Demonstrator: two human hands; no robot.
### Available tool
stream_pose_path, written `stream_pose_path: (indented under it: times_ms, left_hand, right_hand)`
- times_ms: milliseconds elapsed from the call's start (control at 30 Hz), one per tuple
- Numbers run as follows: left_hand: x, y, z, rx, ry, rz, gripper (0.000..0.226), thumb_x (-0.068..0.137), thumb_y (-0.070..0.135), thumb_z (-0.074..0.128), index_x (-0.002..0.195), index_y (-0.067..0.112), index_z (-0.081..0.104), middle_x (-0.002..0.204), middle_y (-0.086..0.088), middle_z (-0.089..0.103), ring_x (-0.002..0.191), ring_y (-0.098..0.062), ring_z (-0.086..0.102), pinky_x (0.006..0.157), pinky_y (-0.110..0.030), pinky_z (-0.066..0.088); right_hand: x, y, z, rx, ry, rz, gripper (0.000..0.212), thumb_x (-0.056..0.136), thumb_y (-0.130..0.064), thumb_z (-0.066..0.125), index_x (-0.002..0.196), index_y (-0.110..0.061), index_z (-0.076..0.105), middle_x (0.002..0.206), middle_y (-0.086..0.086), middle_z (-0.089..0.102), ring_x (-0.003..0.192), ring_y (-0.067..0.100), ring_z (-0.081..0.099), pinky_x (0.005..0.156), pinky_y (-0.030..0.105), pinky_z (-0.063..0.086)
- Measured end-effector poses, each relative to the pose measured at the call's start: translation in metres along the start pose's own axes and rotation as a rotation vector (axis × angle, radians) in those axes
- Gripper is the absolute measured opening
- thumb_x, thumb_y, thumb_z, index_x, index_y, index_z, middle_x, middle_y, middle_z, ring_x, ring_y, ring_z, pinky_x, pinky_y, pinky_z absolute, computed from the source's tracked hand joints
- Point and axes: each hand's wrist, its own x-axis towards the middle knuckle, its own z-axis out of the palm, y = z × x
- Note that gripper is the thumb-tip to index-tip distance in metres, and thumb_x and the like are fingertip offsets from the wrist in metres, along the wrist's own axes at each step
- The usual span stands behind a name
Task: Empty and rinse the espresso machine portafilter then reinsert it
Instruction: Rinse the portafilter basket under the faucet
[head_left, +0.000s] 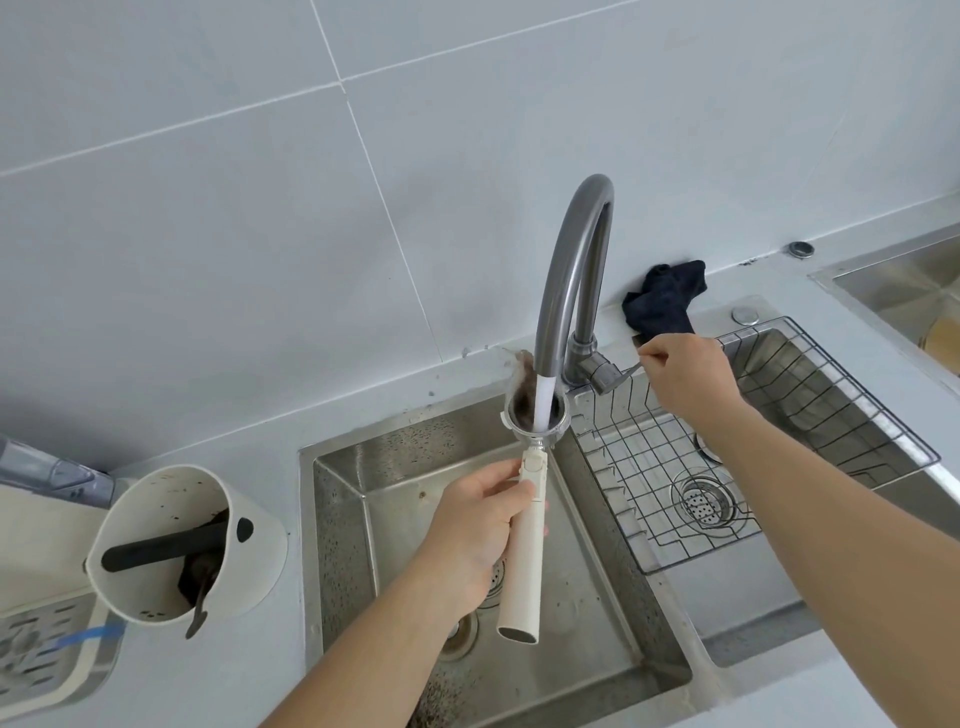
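Observation:
My left hand grips the cream handle of the portafilter over the left sink basin. Its metal basket sits right under the grey faucet spout, and a white stream of water pours into it. Brown coffee water splashes up over the basket's far rim. My right hand is closed on the faucet lever at the tap base.
The steel sink is speckled with coffee grounds. A wire rack fills the right basin. A cream knock box with a black bar and spent grounds stands left. A dark cloth lies behind the tap. A drip tray is at bottom left.

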Motion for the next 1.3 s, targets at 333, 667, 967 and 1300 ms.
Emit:
stream_pose_path:
  times_ms: [333, 667, 967, 1300]
  left_hand:
    - [-0.001, -0.004, -0.004, -0.074, 0.013, -0.126, 0.014, 0.09, 0.004, 0.062, 0.1, 0.006, 0.072, 0.088, -0.022, 0.07, 0.062, -0.024, 0.065, 0.051, -0.03, 0.054]
    - [0.001, -0.015, -0.022, 0.203, 0.061, -0.105, 0.017, 0.088, 0.011, 0.065, 0.101, 0.017, 0.075, 0.075, -0.014, 0.072, 0.054, -0.022, 0.062, 0.046, -0.025, 0.049]
    - [0.004, -0.027, -0.035, 0.373, 0.107, -0.054, 0.02, 0.088, 0.015, 0.064, 0.088, 0.033, 0.073, 0.092, -0.009, 0.072, 0.061, -0.025, 0.064, 0.047, -0.027, 0.053]
    - [0.012, -0.043, -0.037, 0.264, 0.081, -0.102, 0.018, 0.088, 0.013, 0.064, 0.094, 0.025, 0.076, 0.078, -0.012, 0.074, 0.061, -0.024, 0.066, 0.053, -0.029, 0.052]
  right_hand:
    - [-0.001, 0.0, 0.0, -0.007, -0.009, -0.001, 0.024, 0.093, -0.011, 0.052, 0.087, -0.008, 0.075, 0.079, 0.013, 0.073, 0.08, 0.034, 0.063, 0.073, 0.042, 0.056]
    - [-0.001, -0.003, -0.002, 0.017, -0.009, 0.026, 0.021, 0.094, -0.013, 0.055, 0.092, -0.009, 0.076, 0.082, 0.012, 0.073, 0.083, 0.032, 0.064, 0.076, 0.046, 0.057]
    - [0.006, -0.004, -0.002, 0.009, -0.009, 0.04, 0.021, 0.094, -0.015, 0.058, 0.1, -0.009, 0.077, 0.09, 0.011, 0.075, 0.086, 0.03, 0.066, 0.078, 0.039, 0.057]
    - [0.009, -0.001, 0.001, 0.07, 0.02, 0.065, 0.019, 0.092, -0.017, 0.062, 0.103, -0.011, 0.077, 0.093, 0.009, 0.076, 0.083, 0.024, 0.065, 0.073, 0.032, 0.053]
